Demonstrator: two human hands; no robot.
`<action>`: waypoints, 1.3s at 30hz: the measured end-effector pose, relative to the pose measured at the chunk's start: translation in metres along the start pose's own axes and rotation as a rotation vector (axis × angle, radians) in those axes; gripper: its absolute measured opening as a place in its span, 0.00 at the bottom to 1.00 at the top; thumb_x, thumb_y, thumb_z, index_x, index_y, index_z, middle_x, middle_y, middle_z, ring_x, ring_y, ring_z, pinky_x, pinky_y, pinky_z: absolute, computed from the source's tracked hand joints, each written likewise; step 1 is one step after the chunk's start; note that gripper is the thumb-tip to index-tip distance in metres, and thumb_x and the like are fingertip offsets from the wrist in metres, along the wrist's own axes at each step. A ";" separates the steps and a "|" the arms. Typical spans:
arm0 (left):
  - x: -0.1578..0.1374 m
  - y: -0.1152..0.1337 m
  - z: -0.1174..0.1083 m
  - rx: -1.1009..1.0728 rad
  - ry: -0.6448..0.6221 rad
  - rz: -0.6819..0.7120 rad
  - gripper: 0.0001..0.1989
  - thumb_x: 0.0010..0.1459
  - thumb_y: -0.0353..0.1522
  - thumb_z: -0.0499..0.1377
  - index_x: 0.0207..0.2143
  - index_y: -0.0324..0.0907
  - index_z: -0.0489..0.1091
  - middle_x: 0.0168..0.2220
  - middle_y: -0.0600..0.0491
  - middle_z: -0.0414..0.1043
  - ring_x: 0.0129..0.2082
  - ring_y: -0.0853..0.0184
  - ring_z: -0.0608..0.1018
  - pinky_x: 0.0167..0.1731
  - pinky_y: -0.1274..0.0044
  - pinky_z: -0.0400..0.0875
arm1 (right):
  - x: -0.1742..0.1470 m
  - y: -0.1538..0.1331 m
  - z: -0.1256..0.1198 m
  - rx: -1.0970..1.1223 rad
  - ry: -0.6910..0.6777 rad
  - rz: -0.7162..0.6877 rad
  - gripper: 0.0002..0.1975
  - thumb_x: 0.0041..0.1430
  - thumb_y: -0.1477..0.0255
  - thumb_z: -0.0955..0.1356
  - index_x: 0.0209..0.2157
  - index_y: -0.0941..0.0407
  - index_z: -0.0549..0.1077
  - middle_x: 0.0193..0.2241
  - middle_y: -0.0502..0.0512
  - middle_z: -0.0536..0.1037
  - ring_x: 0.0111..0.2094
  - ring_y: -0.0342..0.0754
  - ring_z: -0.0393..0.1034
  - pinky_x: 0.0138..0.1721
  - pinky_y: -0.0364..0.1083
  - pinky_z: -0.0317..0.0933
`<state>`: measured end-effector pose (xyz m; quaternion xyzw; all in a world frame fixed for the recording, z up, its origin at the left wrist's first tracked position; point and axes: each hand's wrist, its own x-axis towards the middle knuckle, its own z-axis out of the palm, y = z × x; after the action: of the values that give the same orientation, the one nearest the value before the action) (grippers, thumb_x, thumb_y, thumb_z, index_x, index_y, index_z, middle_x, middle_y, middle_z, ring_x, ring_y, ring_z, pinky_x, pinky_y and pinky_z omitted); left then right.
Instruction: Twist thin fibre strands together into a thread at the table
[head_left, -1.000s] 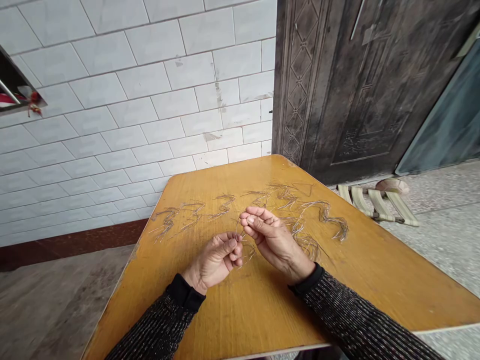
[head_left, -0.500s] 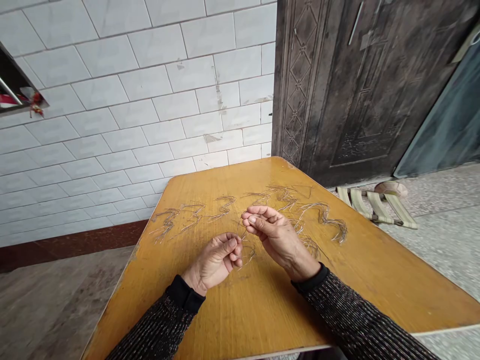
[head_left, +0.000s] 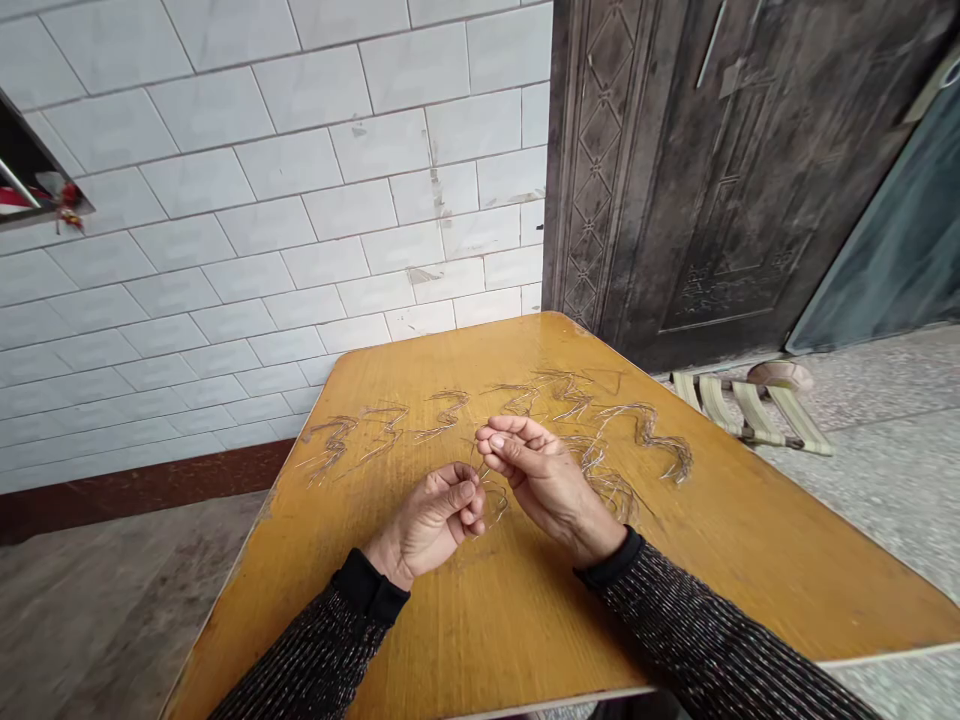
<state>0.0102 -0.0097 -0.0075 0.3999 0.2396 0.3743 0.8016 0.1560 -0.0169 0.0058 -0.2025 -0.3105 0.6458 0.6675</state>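
Over the middle of the table, my left hand [head_left: 435, 515] pinches a thin wire [head_left: 484, 472] between thumb and forefinger. Just above and to the right, my right hand [head_left: 536, 470] is closed in a pinch at the other end of this wire. A loop of wire hangs below the fingertips. Zigzag bundles of similar bent wire lie beyond both hands: one bundle [head_left: 334, 445] at the far left, another [head_left: 450, 412] near the middle, and a thicker one [head_left: 651, 440] to the right. More loose wires [head_left: 615, 490] lie partly behind my right hand.
The yellow wooden table [head_left: 465, 640] stands against a white tiled wall [head_left: 262, 200]. A dark carved door [head_left: 720, 200] rises behind its right side. On the floor to the right is a low seat with woven straps [head_left: 757, 412].
My right hand has moved slightly left and down, closer to my left hand, with the wire still between them. My left hand has barely moved.
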 end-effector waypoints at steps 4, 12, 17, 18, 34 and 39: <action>0.001 -0.001 0.001 0.009 0.002 -0.005 0.13 0.41 0.31 0.67 0.29 0.38 0.68 0.18 0.60 0.62 0.17 0.79 0.63 0.21 0.83 0.61 | 0.000 0.002 0.000 0.010 0.000 0.006 0.10 0.40 0.76 0.74 0.29 0.58 0.75 0.28 0.52 0.78 0.27 0.37 0.72 0.30 0.34 0.66; 0.002 -0.002 0.002 0.003 0.091 0.026 0.12 0.40 0.31 0.68 0.26 0.36 0.68 0.20 0.59 0.63 0.18 0.80 0.63 0.21 0.83 0.61 | 0.000 0.005 0.000 -0.013 0.015 0.001 0.10 0.40 0.76 0.74 0.29 0.58 0.75 0.28 0.52 0.78 0.28 0.38 0.72 0.28 0.34 0.66; 0.001 -0.001 0.003 0.003 0.086 0.023 0.12 0.41 0.31 0.68 0.27 0.35 0.69 0.19 0.59 0.63 0.18 0.80 0.63 0.21 0.83 0.61 | 0.001 0.001 0.001 -0.015 0.047 -0.010 0.10 0.39 0.76 0.74 0.28 0.57 0.75 0.27 0.51 0.78 0.28 0.38 0.73 0.28 0.34 0.66; 0.001 -0.001 0.003 0.003 0.085 0.021 0.12 0.41 0.31 0.67 0.27 0.36 0.69 0.19 0.59 0.63 0.18 0.79 0.63 0.21 0.83 0.61 | 0.000 0.001 0.001 -0.018 0.045 -0.010 0.10 0.39 0.77 0.74 0.28 0.57 0.75 0.27 0.51 0.78 0.28 0.38 0.73 0.28 0.34 0.66; -0.001 0.004 -0.003 0.083 0.005 -0.040 0.11 0.45 0.33 0.65 0.24 0.37 0.66 0.17 0.59 0.59 0.17 0.79 0.61 0.21 0.82 0.61 | 0.001 -0.026 -0.007 -0.542 -0.110 -0.178 0.04 0.46 0.72 0.71 0.27 0.56 0.76 0.25 0.51 0.78 0.20 0.37 0.66 0.20 0.37 0.58; -0.003 0.006 -0.007 0.088 -0.048 -0.074 0.10 0.45 0.33 0.65 0.25 0.36 0.67 0.17 0.59 0.60 0.17 0.78 0.61 0.21 0.82 0.60 | 0.002 -0.041 -0.016 -0.589 -0.268 -0.060 0.07 0.50 0.69 0.69 0.32 0.56 0.76 0.28 0.53 0.78 0.23 0.39 0.69 0.23 0.38 0.60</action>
<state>0.0012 -0.0060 -0.0067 0.4347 0.2511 0.3237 0.8020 0.1971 -0.0166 0.0214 -0.2908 -0.5750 0.5290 0.5523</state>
